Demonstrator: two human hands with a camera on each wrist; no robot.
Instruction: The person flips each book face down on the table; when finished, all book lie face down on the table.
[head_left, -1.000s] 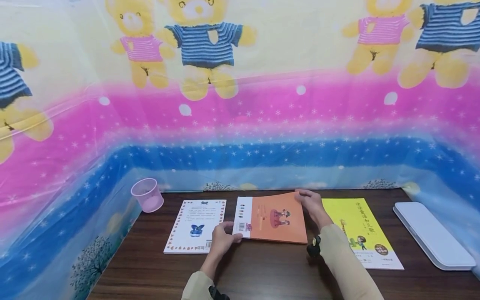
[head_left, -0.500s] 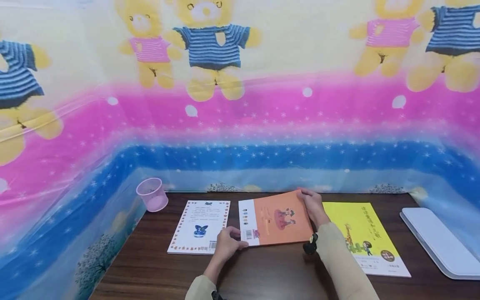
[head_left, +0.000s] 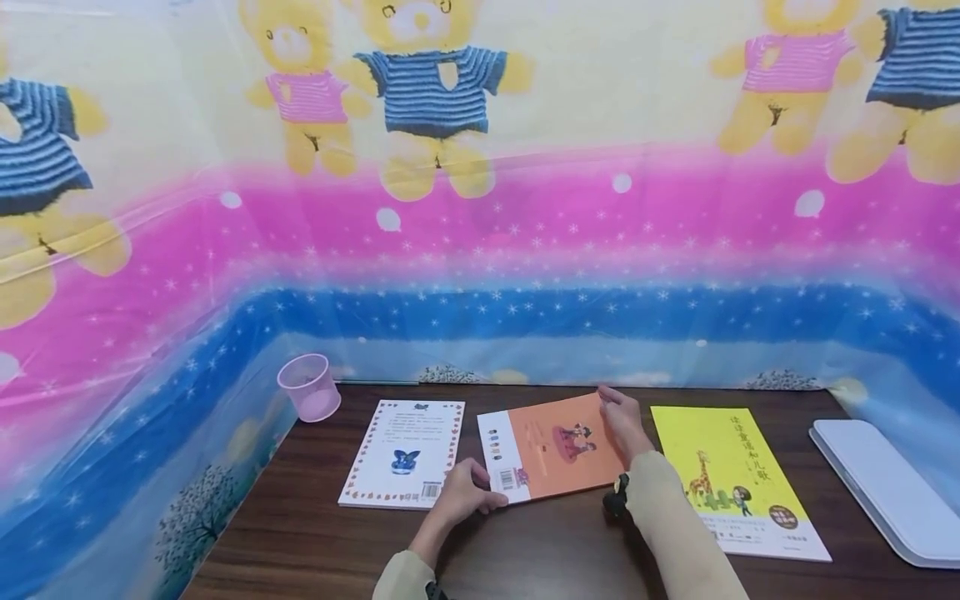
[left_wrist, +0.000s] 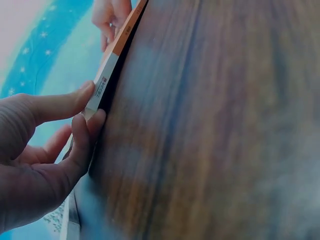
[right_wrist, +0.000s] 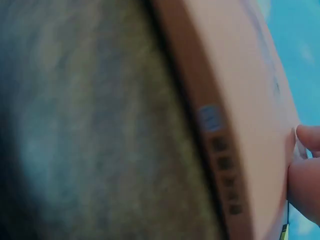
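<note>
An orange book (head_left: 551, 450) lies back cover up in the middle of the dark wooden table (head_left: 540, 550), slightly raised. My left hand (head_left: 463, 493) pinches its near left corner by the barcode; the left wrist view shows the thumb and a finger on the book's edge (left_wrist: 107, 80). My right hand (head_left: 621, 421) holds the book's far right corner. In the right wrist view the book's spine (right_wrist: 220, 165) fills the frame with fingertips (right_wrist: 306, 170) at its edge.
A white book with a patterned border (head_left: 405, 454) lies left of the orange one, a yellow book (head_left: 731, 475) to the right. A pink mesh cup (head_left: 309, 387) stands at the back left. A white flat case (head_left: 885, 487) lies far right. Printed curtains wall the table.
The orange book has turned slightly, and its near edge has come closer to me. Both hands kept their hold on it. The camera view has shifted a little.
</note>
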